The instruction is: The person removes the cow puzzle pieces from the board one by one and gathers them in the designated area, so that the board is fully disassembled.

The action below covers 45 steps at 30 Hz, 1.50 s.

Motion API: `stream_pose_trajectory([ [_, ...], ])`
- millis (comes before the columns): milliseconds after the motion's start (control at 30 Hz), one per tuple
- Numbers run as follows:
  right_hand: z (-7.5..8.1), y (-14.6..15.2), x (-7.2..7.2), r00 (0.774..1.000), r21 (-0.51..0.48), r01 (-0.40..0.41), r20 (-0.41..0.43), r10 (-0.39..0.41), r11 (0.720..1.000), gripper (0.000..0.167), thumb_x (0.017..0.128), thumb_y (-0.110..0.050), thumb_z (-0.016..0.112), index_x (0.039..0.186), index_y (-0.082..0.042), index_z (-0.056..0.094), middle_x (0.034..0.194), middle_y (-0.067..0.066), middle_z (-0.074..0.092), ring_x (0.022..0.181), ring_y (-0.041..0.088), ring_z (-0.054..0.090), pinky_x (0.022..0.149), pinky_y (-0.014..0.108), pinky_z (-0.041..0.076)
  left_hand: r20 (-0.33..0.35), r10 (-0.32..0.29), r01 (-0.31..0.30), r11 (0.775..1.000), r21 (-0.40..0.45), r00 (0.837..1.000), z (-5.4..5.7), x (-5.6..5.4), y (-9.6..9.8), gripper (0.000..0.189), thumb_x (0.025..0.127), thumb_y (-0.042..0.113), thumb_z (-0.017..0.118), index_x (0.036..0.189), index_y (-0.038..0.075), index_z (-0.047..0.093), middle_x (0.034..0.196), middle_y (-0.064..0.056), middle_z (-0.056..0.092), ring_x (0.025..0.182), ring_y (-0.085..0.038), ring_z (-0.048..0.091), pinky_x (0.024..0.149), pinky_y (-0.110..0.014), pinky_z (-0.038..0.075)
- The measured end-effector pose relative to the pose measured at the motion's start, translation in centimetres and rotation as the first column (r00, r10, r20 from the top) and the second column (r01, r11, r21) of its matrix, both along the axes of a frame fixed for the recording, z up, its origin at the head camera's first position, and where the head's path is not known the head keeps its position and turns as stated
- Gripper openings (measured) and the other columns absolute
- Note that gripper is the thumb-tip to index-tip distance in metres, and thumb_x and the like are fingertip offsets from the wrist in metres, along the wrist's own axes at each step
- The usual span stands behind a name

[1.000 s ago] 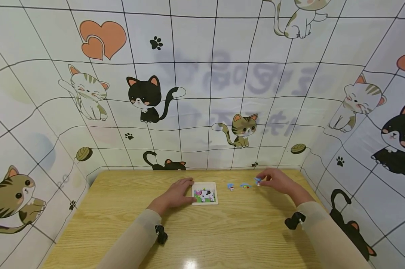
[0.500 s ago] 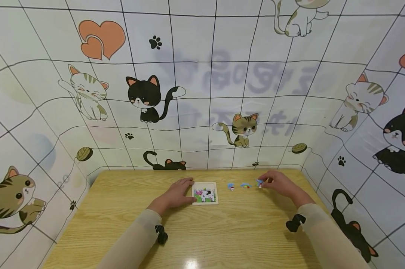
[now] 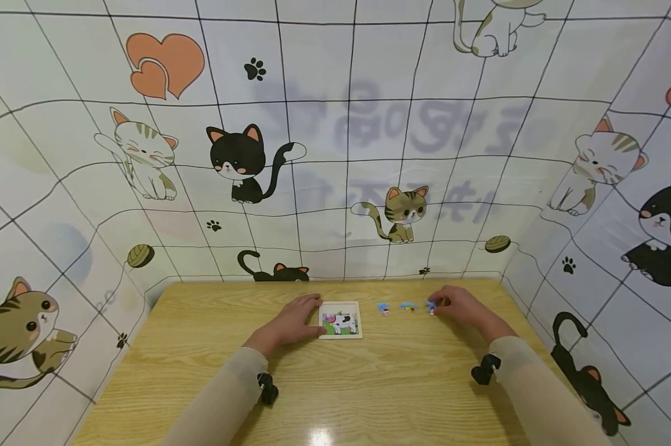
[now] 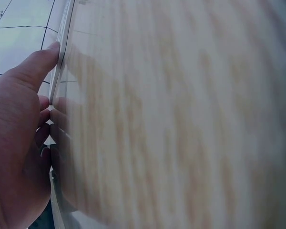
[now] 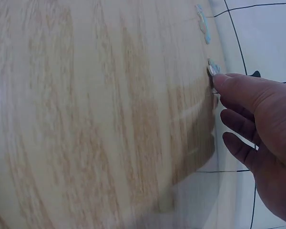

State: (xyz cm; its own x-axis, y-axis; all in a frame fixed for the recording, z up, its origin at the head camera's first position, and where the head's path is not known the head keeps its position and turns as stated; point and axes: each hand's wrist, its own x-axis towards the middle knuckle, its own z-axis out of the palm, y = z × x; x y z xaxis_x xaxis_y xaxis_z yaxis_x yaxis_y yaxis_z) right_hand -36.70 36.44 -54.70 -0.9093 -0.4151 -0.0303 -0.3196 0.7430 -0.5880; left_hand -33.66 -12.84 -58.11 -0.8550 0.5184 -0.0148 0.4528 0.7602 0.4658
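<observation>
My left hand (image 3: 293, 321) rests along the left side of a small framed jigsaw puzzle (image 3: 341, 305) with a cow picture. Its thumb lies at the lower left corner, the fingertips by the upper left one. Over to the right, my right hand (image 3: 463, 306) pinches a small blue and white puzzle piece (image 3: 430, 307) between thumb and fingers, right at the table top. In the right wrist view the thumb (image 5: 224, 82) presses on this piece, and the other fingers hang loosely curled behind.
Two more loose pieces, a blue and white puzzle piece (image 3: 383, 308) and a blue and yellow puzzle piece (image 3: 408, 306), lie in a row between frame and right hand. The wooden table (image 3: 363, 384) ends at a cat-patterned cloth wall (image 3: 324, 229).
The right hand has brought its piece slightly down and right, in line with the two loose pieces. My left hand has stayed at the puzzle frame.
</observation>
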Motion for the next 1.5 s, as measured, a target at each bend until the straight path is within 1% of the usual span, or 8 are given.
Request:
stream_pose_trajectory([
  [200, -0.7, 0.2, -0.5, 1.000, 0.036, -0.013, -0.019, 0.014, 0.999, 0.024, 0.104, -0.008, 0.078, 0.126, 0.000, 0.079, 0.105, 0.005, 0.069, 0.091, 0.018, 0.061, 0.080, 0.040, 0.055, -0.012, 0.004, -0.004, 1.000, 0.007, 1.000, 0.2, 0.0, 0.1, 0.087, 0.102, 0.059, 0.075, 0.167, 0.009, 0.047, 0.177, -0.007, 0.036, 0.165, -0.035, 0.029, 0.130, -0.062, 0.028],
  [367, -0.7, 0.0, -0.6, 0.999, 0.048, -0.026, -0.042, 0.028, 0.998, 0.024, 0.104, -0.006, 0.076, 0.127, 0.002, 0.078, 0.104, 0.006, 0.069, 0.091, 0.019, 0.062, 0.081, 0.041, 0.056, -0.015, 0.007, -0.007, 1.000, 0.005, 1.000, 0.0, -0.1, 0.0, 0.087, 0.102, 0.060, 0.076, 0.167, 0.009, 0.048, 0.178, -0.007, 0.036, 0.165, -0.035, 0.029, 0.130, -0.062, 0.028],
  [533, -0.7, -0.2, -0.4, 0.999, 0.054, -0.020, -0.036, 0.022, 0.998, 0.025, 0.104, -0.005, 0.076, 0.129, 0.001, 0.078, 0.105, 0.006, 0.069, 0.092, 0.019, 0.063, 0.082, 0.043, 0.056, -0.015, -0.001, 0.001, 1.000, 0.005, 1.000, -0.1, 0.0, -0.1, 0.087, 0.102, 0.060, 0.075, 0.167, 0.009, 0.048, 0.178, -0.007, 0.036, 0.165, -0.035, 0.030, 0.130, -0.062, 0.028],
  [800, -0.4, -0.3, 0.0, 1.000, -0.004, 0.013, -0.005, -0.013, 1.000, 0.032, 0.103, -0.004, 0.075, 0.134, 0.006, 0.072, 0.112, 0.012, 0.072, 0.099, 0.026, 0.066, 0.086, 0.048, 0.057, -0.003, -0.001, 0.001, 1.000, -0.005, 1.000, -0.3, 0.0, -0.1, 0.088, 0.102, 0.062, 0.074, 0.167, 0.010, 0.047, 0.178, -0.006, 0.035, 0.166, -0.034, 0.028, 0.131, -0.061, 0.028],
  [1000, -0.2, -1.0, 0.1, 0.999, -0.048, 0.040, 0.000, -0.040, 0.998, 0.027, 0.105, -0.003, 0.072, 0.131, 0.005, 0.073, 0.111, 0.011, 0.072, 0.097, 0.023, 0.065, 0.084, 0.042, 0.057, -0.014, -0.004, 0.004, 1.000, -0.004, 1.000, -0.3, -0.1, -0.1, 0.088, 0.102, 0.062, 0.074, 0.167, 0.009, 0.047, 0.178, -0.007, 0.035, 0.165, -0.034, 0.029, 0.130, -0.061, 0.028],
  [1233, 0.2, -3.9, 0.8, 0.997, -0.103, 0.005, -0.075, -0.012, 0.995, 0.020, 0.106, -0.004, 0.072, 0.124, 0.006, 0.074, 0.106, 0.011, 0.071, 0.092, 0.022, 0.064, 0.074, 0.035, 0.055, -0.020, -0.001, 0.001, 1.000, 0.006, 1.000, -0.1, -0.1, 0.1, 0.085, 0.102, 0.059, 0.075, 0.166, 0.008, 0.048, 0.178, -0.009, 0.036, 0.165, -0.035, 0.030, 0.131, -0.061, 0.028],
  [1400, 0.1, -7.3, 1.4, 0.996, -0.130, 0.002, -0.088, -0.013, 0.991, 0.017, 0.108, -0.008, 0.072, 0.122, 0.001, 0.075, 0.107, 0.006, 0.069, 0.091, 0.019, 0.062, 0.072, 0.034, 0.055, -0.020, -0.009, 0.009, 1.000, 0.024, 1.000, -0.1, -0.1, 0.0, 0.085, 0.102, 0.055, 0.076, 0.165, 0.005, 0.048, 0.177, -0.011, 0.037, 0.164, -0.038, 0.030, 0.130, -0.064, 0.028],
  [1500, -0.1, -9.4, 1.7, 0.996, -0.135, -0.025, -0.089, 0.013, 0.991, 0.014, 0.108, -0.009, 0.072, 0.120, -0.002, 0.077, 0.108, 0.004, 0.069, 0.090, 0.018, 0.062, 0.072, 0.034, 0.055, -0.025, -0.019, 0.020, 0.999, 0.033, 1.000, -0.1, -0.1, 0.0, 0.086, 0.102, 0.054, 0.077, 0.165, 0.003, 0.048, 0.176, -0.014, 0.038, 0.163, -0.040, 0.032, 0.129, -0.065, 0.028],
])
